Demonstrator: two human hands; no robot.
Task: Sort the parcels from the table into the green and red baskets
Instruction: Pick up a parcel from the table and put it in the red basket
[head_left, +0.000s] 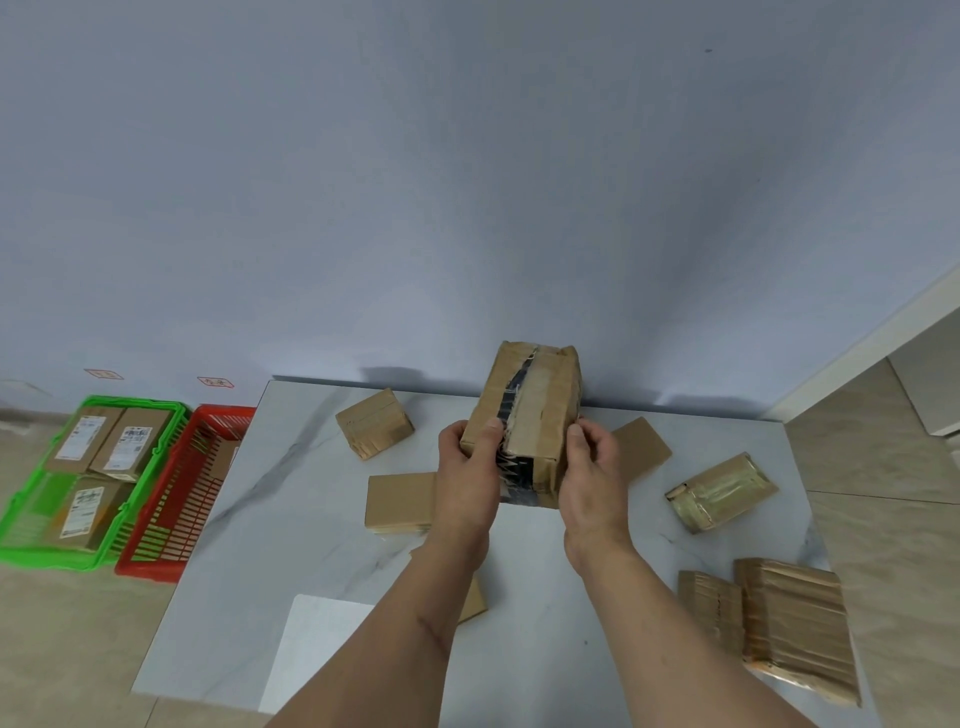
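Both hands clamped on one brown parcel (524, 421) with dark tape, lifted above the middle of the table (291, 499): left hand (467, 470) gripping its left side, right hand (592, 473) its right. More parcels scattered along the far edge and near the right corner. Off the left edge on the floor, green basket (156, 457) holding three labelled boxes, red basket (171, 519) right beside it.

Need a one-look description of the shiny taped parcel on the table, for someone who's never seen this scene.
Start at the white marble table and go to its right side, past the parcel held up in both hands. The shiny parcel lies flat there, alone, between the small flat card-brown parcel and the two ribbed parcels at the near right corner. It alone is wrapped in glossy clear tape; the others look matte brown.
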